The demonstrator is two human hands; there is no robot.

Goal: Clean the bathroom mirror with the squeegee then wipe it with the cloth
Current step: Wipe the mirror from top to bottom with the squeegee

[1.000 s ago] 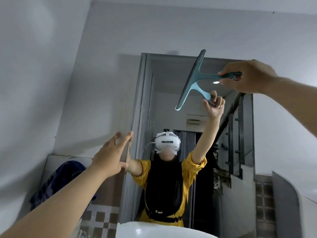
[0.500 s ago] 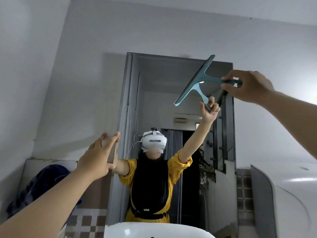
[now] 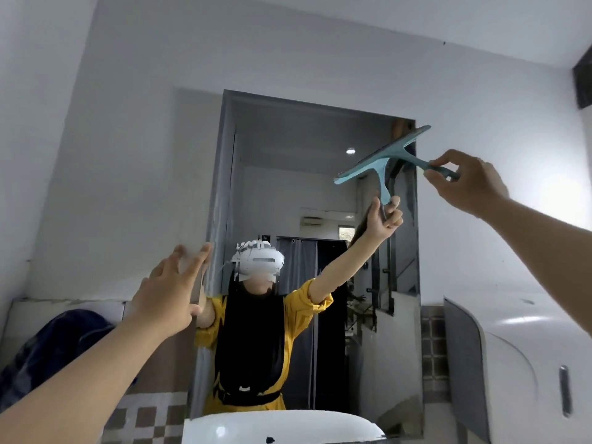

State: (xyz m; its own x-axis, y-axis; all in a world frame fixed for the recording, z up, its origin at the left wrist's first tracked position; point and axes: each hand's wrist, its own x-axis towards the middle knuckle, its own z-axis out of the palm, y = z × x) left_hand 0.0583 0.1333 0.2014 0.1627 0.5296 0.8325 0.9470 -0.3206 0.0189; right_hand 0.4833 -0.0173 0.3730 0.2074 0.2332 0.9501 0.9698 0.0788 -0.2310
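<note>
A tall frameless mirror (image 3: 288, 187) hangs on the white wall ahead. My right hand (image 3: 467, 181) is shut on the handle of a teal squeegee (image 3: 384, 158). Its blade lies tilted against the glass near the mirror's upper right corner. My left hand (image 3: 169, 290) is raised with fingers spread, its fingertips at the mirror's left edge, holding nothing. The glass reflects a person in a yellow top with both arms up. No cloth for wiping is clearly recognisable.
A white sink rim (image 3: 282, 424) sits below the mirror. A dark blue fabric bundle (image 3: 54, 344) lies on the left ledge. A white wall-mounted dispenser (image 3: 525, 363) stands out at the right. Checkered tiles (image 3: 144, 421) run under the ledge.
The squeegee has swung from steep to nearly level and moved right to the mirror's upper right corner. My view shifted, so the mirror sits more centred. My left hand stays at the left edge.
</note>
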